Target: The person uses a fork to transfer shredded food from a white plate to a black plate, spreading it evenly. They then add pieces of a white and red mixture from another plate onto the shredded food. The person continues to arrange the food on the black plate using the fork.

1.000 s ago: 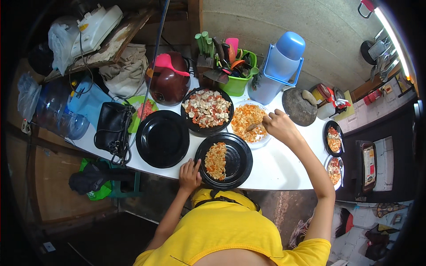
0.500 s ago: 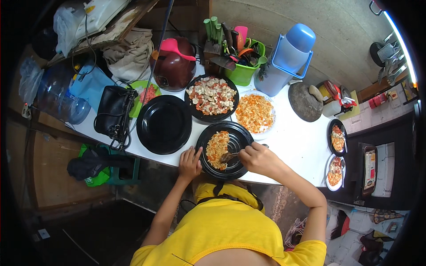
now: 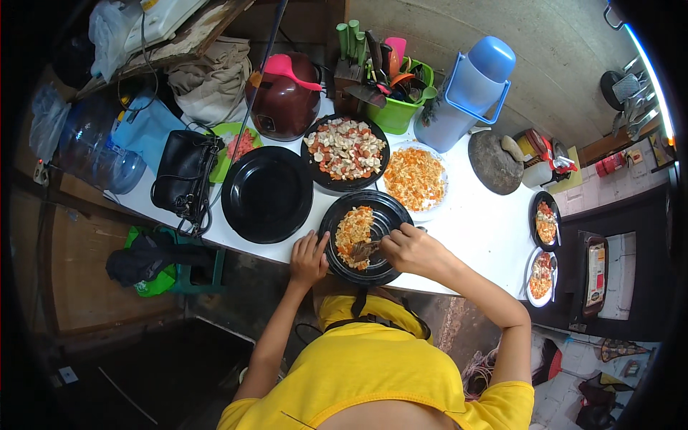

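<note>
A black plate (image 3: pixel 388 268) lies at the table's front edge, with a mound of orange-flecked rice (image 3: pixel 354 231) over its left half. My right hand (image 3: pixel 408 249) grips a fork (image 3: pixel 365 249), its head down at the right side of the rice. My left hand (image 3: pixel 309 258) touches the plate's left rim with its fingers stretched out. Just behind are a black plate of sliced pale and reddish pieces (image 3: pixel 345 150) and a white plate of orange-flecked rice (image 3: pixel 413 179). To the left lies a bare black plate (image 3: pixel 266 193).
A dark red rice cooker (image 3: pixel 285 104), green utensil basket (image 3: pixel 398 115) and blue-topped jug (image 3: pixel 462 100) line the back. A black bag (image 3: pixel 179 172) lies left. A round dark stone (image 3: pixel 493 161) and two served plates, one black (image 3: pixel 536 229), one white (image 3: pixel 532 294), occupy the right.
The fork has shifted only slightly within the rice. My left hand stays at the plate's rim. The whole view has moved a little.
</note>
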Demonstrator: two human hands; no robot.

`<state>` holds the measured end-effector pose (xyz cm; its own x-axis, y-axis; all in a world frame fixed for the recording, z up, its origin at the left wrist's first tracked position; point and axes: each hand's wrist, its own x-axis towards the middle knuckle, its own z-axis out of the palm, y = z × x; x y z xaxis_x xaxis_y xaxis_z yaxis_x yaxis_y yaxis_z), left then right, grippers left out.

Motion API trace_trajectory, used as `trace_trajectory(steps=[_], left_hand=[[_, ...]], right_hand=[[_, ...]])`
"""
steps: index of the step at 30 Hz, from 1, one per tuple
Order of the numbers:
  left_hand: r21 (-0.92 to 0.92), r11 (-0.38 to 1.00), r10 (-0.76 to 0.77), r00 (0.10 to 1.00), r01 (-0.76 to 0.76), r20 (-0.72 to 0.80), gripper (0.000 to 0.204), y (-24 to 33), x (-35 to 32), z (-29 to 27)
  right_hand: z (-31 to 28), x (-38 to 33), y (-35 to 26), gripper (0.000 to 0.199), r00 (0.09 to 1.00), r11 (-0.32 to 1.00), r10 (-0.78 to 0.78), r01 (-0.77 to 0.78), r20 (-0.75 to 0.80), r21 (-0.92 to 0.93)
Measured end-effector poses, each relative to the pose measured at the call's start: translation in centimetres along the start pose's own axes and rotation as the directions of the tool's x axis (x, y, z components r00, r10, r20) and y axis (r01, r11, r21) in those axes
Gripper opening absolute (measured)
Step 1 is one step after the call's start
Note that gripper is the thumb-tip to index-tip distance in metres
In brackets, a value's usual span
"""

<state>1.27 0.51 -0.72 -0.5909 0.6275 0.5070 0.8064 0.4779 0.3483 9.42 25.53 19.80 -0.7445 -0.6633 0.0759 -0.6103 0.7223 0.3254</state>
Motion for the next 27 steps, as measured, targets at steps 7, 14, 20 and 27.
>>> trace_trajectory(steps=[7,14,20,27], left_hand=[[-0.004,1.0,-0.001,1.0,0.001,-0.001,0.047,0.0,0.0,-0.1],[-0.007,1.0,-0.01,1.0,0.01,0.015,0.047,0.1,0.1,-0.3],[-0.006,1.0,-0.013,0.999,0.013,0.031,0.048,0.2,0.1,-0.5],[-0.015,1.0,-0.017,1.0,0.017,0.023,0.049,0.0,0.0,-0.1]], right_hand=[[0.6,0.6,0.5,0.009,0.998,0.997,0.054,-0.055,-0.007,-0.055],[0.2,1.8,-0.3,0.009,0.999,1.0,0.013,-0.012,0.035,-0.025],[1.1,1.7,0.1,0.009,0.999,0.998,0.019,-0.017,0.029,-0.057],[0.9,1.3,0.8,0.008,0.997,0.996,0.081,-0.082,-0.005,-0.027]])
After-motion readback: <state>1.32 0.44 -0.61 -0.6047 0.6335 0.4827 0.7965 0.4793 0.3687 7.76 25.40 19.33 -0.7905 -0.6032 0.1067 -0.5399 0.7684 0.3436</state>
